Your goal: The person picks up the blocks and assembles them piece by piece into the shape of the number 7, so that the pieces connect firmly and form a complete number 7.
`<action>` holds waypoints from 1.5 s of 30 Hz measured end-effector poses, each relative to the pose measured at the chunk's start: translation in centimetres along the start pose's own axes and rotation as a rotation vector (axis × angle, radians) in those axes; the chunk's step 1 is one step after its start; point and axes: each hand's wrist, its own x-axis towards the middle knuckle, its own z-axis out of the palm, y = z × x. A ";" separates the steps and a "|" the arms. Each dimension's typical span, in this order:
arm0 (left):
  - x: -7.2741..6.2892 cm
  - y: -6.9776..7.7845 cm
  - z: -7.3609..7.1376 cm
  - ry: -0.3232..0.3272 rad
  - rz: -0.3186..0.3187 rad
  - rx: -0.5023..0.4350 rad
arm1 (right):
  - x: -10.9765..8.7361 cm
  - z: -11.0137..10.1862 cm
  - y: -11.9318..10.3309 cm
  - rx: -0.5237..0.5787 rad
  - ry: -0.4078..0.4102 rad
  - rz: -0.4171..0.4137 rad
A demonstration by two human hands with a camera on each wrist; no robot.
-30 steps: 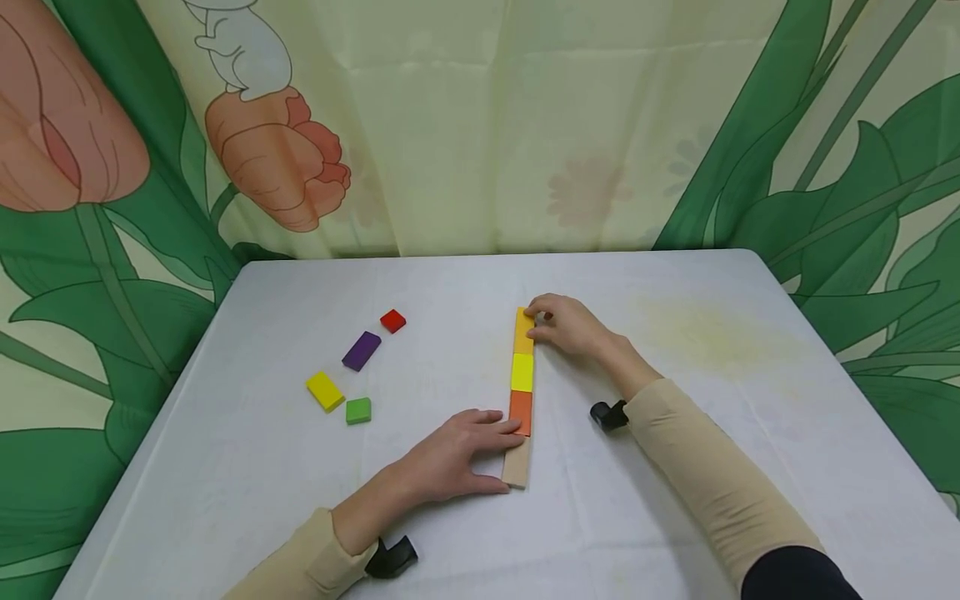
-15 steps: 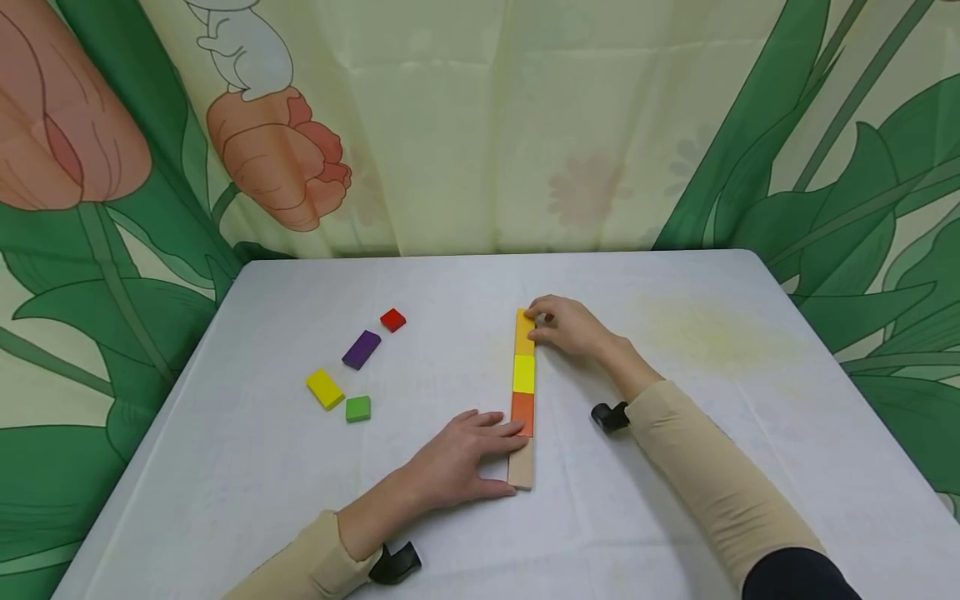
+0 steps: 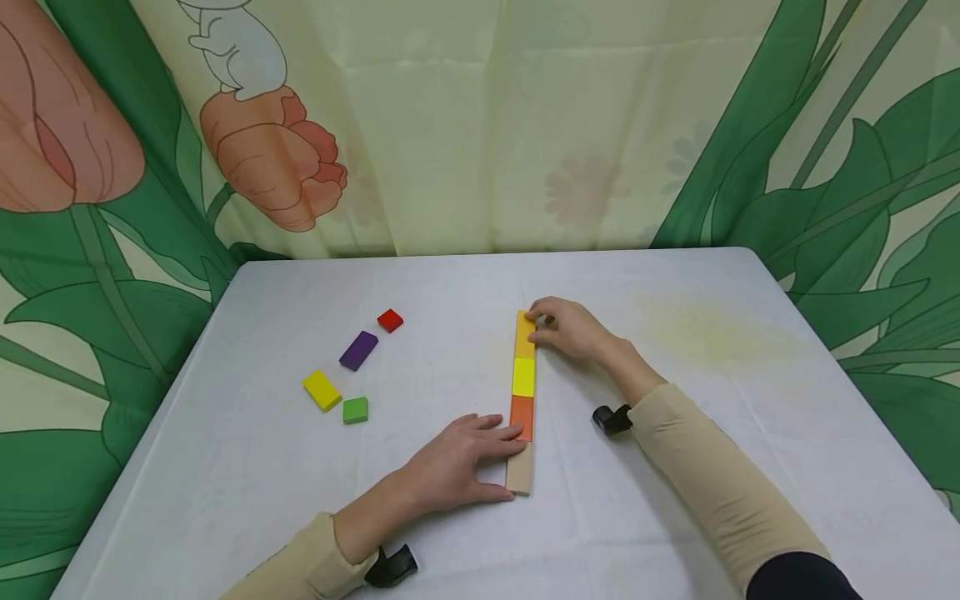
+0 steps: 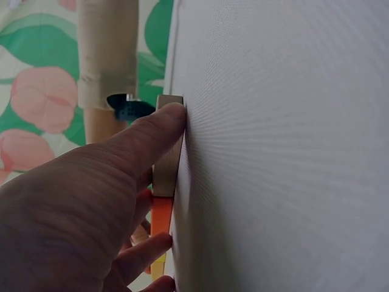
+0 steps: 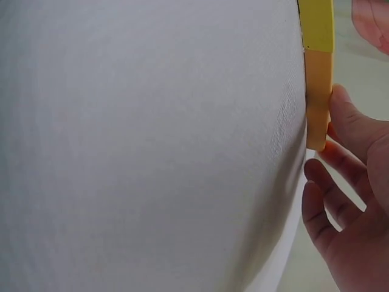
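Observation:
A straight row of blocks runs away from me in the head view: a plain wooden block [image 3: 518, 475] nearest, then an orange block [image 3: 522, 408], a bright yellow block [image 3: 523, 377] and an amber block [image 3: 523, 342] farthest. My left hand [image 3: 457, 467] touches the near end from the left, thumb against the plain block's side and outstretched fingers reaching onto the plain and orange blocks. At the far end, my right hand [image 3: 570, 327] holds the amber block [image 5: 319, 97] between thumb and forefinger, its other fingers bent and apart from it, as the right wrist view shows.
Left of the row, a red block [image 3: 390, 321], a purple block [image 3: 358, 351], another yellow block [image 3: 322, 391] and a green block [image 3: 356, 410] lie scattered on the white cloth-covered table [image 3: 645, 517]. A printed curtain [image 3: 450, 125] hangs behind the table's far edge.
The row first shifts very slightly right at its near end along with my left hand, then stays nearly still. My right hand keeps its place at the far end.

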 end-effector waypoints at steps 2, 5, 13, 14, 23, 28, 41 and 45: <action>0.0 0.0 0.0 0.000 0.001 -0.001 | 0.0 0.0 0.0 -0.004 0.001 -0.001; -0.1 0.1 0.0 0.003 0.004 -0.003 | -0.1 0.0 0.0 -0.005 0.002 -0.012; -0.2 0.2 -0.1 0.011 0.018 -0.001 | -0.4 0.0 0.0 0.006 0.006 -0.028; -0.2 0.2 -0.1 0.011 0.022 0.000 | -0.5 0.1 0.0 0.009 0.004 -0.027; -0.4 0.1 -0.2 0.004 0.043 0.020 | -0.7 0.0 -0.1 0.009 -0.010 -0.019; -0.5 0.1 -0.1 0.006 0.052 0.022 | -0.8 -0.1 -0.1 0.003 -0.019 -0.020; -0.4 0.1 -0.1 0.005 0.052 0.031 | -0.9 -0.2 0.0 -0.001 -0.026 -0.017; -0.5 0.1 -0.2 0.000 0.050 0.029 | -0.8 -0.3 0.0 0.005 -0.025 -0.027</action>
